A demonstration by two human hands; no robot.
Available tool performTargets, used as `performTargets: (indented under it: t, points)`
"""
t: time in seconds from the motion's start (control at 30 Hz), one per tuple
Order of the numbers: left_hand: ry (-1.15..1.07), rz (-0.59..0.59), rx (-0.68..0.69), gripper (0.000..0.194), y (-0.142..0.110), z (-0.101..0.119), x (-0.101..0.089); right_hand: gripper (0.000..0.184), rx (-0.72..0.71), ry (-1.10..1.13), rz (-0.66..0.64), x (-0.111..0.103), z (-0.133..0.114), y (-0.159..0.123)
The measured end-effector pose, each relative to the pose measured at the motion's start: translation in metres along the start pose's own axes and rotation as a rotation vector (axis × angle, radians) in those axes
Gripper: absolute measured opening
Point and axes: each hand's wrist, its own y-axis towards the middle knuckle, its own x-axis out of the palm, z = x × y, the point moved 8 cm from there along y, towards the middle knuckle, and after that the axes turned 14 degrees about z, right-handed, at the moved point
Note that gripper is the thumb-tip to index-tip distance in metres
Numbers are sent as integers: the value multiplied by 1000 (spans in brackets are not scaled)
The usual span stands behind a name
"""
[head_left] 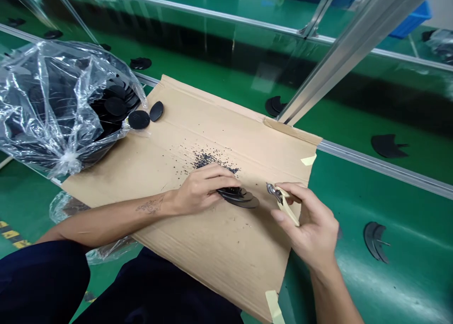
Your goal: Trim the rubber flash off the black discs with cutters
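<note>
My left hand (203,189) is closed around a small stack of flat black oval pieces (242,199), which fan out to the right over the cardboard sheet (212,244). In my right hand (313,220) is a pair of nippers (288,211) with pale yellow handles. Their metal jaws point left toward the stack, a short gap away from it. Just beyond my left hand lies a scatter of tiny black scraps (208,160). The undersides of the held pieces are hidden.
A clear plastic bag (53,121) full of black pieces stands at the left, with two loose black ovals (139,120) beside its mouth. A slanted metal post (339,55) rises at the cardboard's far edge. Black pieces (377,241) ride on the green belt surface (417,206).
</note>
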Motion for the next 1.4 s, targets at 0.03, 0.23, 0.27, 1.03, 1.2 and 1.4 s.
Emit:
performTargets:
  t: [0.03, 0.23, 0.27, 1.03, 1.2, 1.4]
  points:
    - [-20, 14, -4, 18, 0, 0, -1, 24, -47, -55, -6, -1, 0, 1]
    - [-66, -33, -1, 23, -3, 2, 2, 20, -339, -297, -65, 7, -15, -3]
    - [-69, -43, 0, 23, -4, 2, 2, 20, -351, -299, -64, 8, -16, -4]
    - [-34, -75, 44, 21, -6, 3, 5, 17, -398, -334, -108, 12, -17, -8]
    - [-43, -71, 51, 21, -6, 4, 6, 17, -410, -310, -101, 11, -19, -8]
    - [-64, -56, 45, 23, -6, 4, 6, 20, -397, -266, -103, 11, -18, -7]
